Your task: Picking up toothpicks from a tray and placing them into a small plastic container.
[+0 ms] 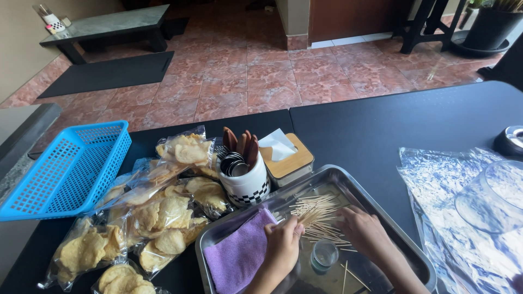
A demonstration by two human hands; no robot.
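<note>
Left hand: your left hand (283,245) lay inside the steel tray (403,239), fingers curled together and pinching the near ends of a few toothpicks (318,218), its wrist beside the purple cloth (239,256).
Right hand: your right hand (365,231) rested flat in the tray, fingers spread loosely over the right edge of the toothpick pile.
Toothpicks: they lay fanned in a loose heap in the middle of the tray between your two hands, with a few strays nearer you.
Small glass: a small clear glass (324,255) stood upright in the tray just near of the pile, between your wrists.
Cloth: folded, it filled the tray's left part.
Crackers: clear bags of pale crackers (147,218) lay heaped left of the tray on the black table (381,125).
Right side: a clear glass jar (490,198) lay on crinkled plastic sheet (441,185).
Behind the tray: a checkered cup (248,182) held brown utensils, touching a wooden-topped tissue box (289,158).
Far left: a blue plastic basket (71,169) sat at the table's edge.
Beyond: reddish floor tiles (261,76) and a low bench (109,27).
</note>
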